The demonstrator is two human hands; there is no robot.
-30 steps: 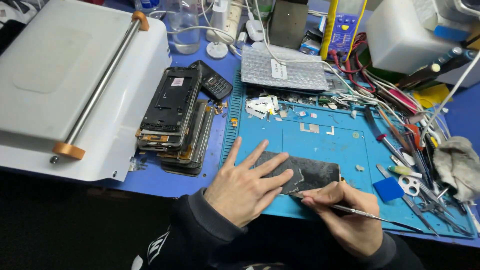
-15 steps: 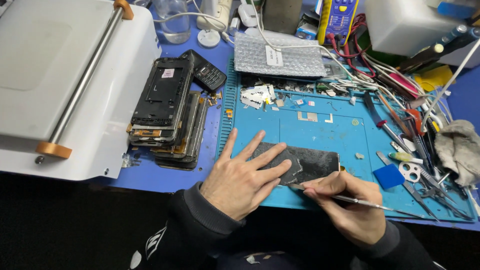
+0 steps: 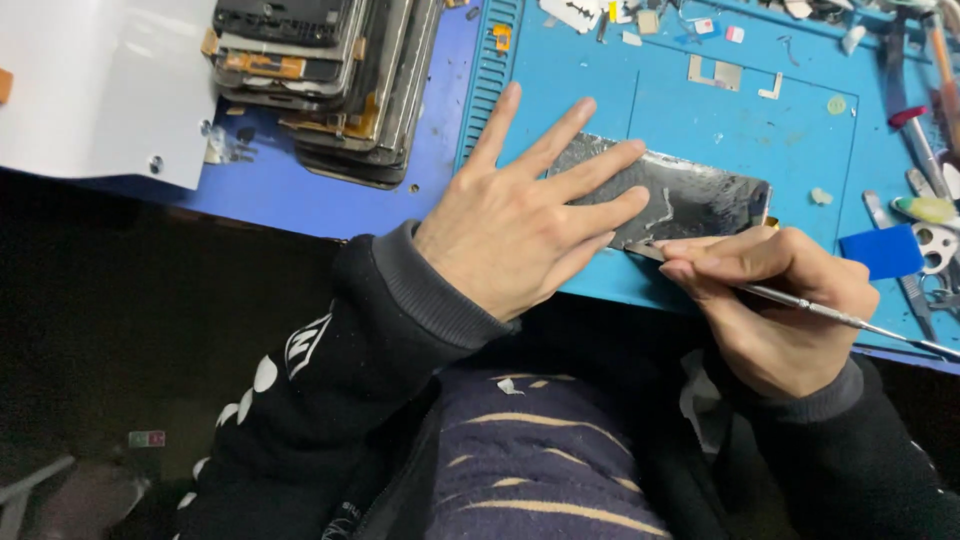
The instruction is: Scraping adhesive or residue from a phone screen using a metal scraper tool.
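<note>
- Blue bench (image 3: 330,200), top covered by a lighter blue work mat (image 3: 740,130) with a ribbed strip down its left edge.
- Sitting on the mat: a dark, scuffed phone panel (image 3: 690,195), lying flat near the front edge.
- Scattered further back on the mat: small metal brackets (image 3: 727,72), a few tiny loose bits and scraps (image 3: 640,20).
- Off the mat's left side: a messy stack of stripped phone frames (image 3: 330,80), piled right on the bench.
- Far left: a white machine (image 3: 90,90), corner hanging over the front edge.
- Right edge: a blue plastic card (image 3: 882,252), plus a jumble of hand tools (image 3: 925,150) crowded together.
</note>
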